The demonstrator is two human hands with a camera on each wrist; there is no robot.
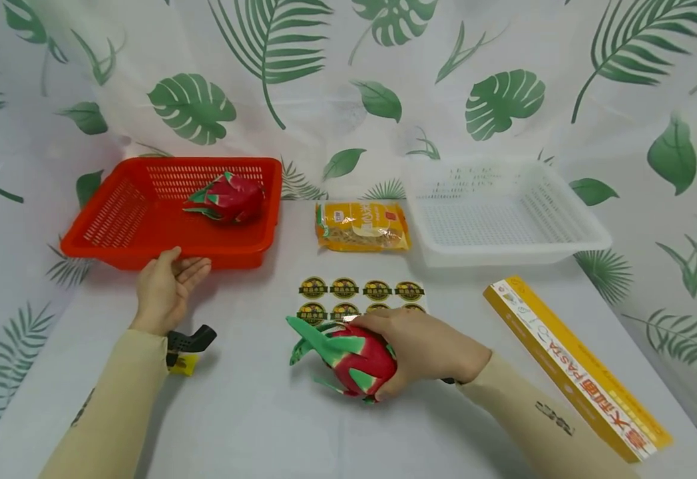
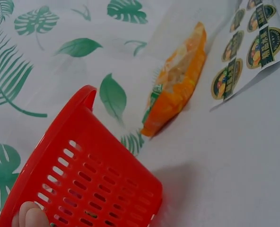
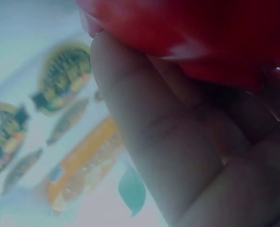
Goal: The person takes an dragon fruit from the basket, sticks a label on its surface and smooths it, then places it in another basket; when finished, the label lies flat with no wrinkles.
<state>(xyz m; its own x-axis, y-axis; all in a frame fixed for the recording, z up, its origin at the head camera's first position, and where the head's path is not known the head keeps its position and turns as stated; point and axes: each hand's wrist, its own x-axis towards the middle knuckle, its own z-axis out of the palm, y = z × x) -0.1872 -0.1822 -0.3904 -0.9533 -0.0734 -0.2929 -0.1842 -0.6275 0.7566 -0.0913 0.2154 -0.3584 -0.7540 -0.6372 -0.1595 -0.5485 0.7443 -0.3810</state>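
Note:
My right hand (image 1: 423, 339) grips a red dragon fruit (image 1: 365, 364) with green leaf tips, over the front of a sticker sheet (image 1: 360, 298). In the right wrist view, the curled fingers (image 3: 144, 109) lie against the fruit's red skin (image 3: 215, 33). By the front wall of a red basket (image 1: 204, 256) is my left hand (image 1: 165, 293), its fingers loosely extended and the palm partly turned up. Fingertips (image 2: 32, 215) appear beside the basket wall in the left wrist view; contact is hard to tell. Inside the basket lies a second dragon fruit (image 1: 237, 198).
A yellow food packet (image 1: 362, 226) lies between the red basket and a white basket (image 1: 516, 253) at the back right. On the right, a long yellow pasta box (image 1: 576, 369) lies diagonally. Leaf-patterned cloth (image 1: 306, 140) hangs behind.

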